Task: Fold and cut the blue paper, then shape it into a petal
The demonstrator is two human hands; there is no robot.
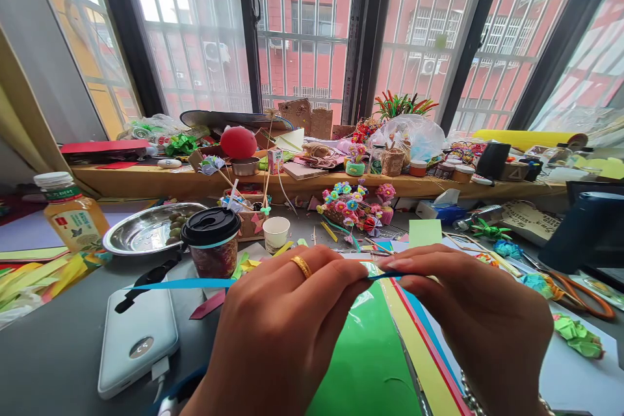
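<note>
Over the near green sheet (361, 357), the left hand (277, 312) and the right hand (482, 312) each held the blue strip (185, 284) in a narrow grip, close together, probably to control the short part between.

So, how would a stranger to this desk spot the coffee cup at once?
Start at the windowsill and come down to the grey table. Beyond the left hand, at the metal plate's right edge, stands the coffee cup. Its black lid sets it apart from the smaller, open white cup to its right.
</note>
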